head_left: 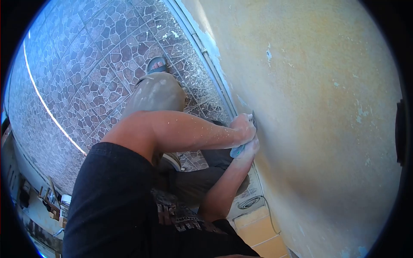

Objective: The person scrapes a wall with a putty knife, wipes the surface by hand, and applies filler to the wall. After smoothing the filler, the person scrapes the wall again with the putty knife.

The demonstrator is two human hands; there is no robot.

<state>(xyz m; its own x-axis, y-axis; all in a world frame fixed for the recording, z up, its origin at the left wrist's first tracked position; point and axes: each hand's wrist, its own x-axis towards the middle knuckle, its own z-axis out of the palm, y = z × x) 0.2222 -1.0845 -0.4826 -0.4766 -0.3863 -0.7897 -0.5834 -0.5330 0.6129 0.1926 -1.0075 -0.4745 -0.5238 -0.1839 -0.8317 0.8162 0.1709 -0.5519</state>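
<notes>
A black-shirted shoulder (112, 193) fills the near left, and beyond it both hands—left hand (249, 148), right hand (243, 128)—are clenched on a blue-handled scraper (237, 150) pressed low against the yellowish wall (318, 120) by the tiled floor (86, 77)—scraping appears underway.

We note pale print on the black shirt (178, 217); the letters are too distorted for us to read. We find no other legible text.
</notes>
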